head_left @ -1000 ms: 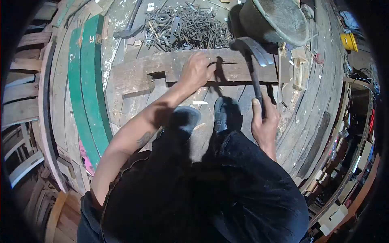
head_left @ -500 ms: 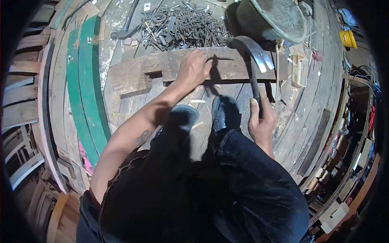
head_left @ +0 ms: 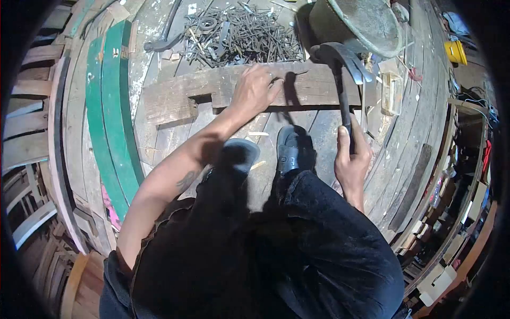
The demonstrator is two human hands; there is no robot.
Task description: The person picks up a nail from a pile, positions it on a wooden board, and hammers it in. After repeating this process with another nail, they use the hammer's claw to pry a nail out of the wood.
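Observation:
A weathered wooden beam [head_left: 170, 98] with a notch lies crosswise in front of my feet. My left hand [head_left: 255, 90] rests on its top, thumb and fingers closed on a thin dark nail [head_left: 298, 73] that points right. My right hand [head_left: 353, 159] grips the handle of a claw hammer [head_left: 342, 90]. The hammer's head is raised over the right part of the beam, apart from the nail, with its claw facing right. A heap of nails and metal scraps [head_left: 249, 37] lies just behind the beam.
A worn bucket [head_left: 345, 26] stands behind right, beside the heap. Another hammer [head_left: 156, 45] lies behind left. Green boards [head_left: 114, 106] run along the left. A small pale tray [head_left: 392, 93] and a yellow container [head_left: 456, 52] are at right.
My right hand and the hammer have moved a little to the right, and the hammer has turned slightly. My left hand has stayed nearly in place; the nail's visible end has tilted upward.

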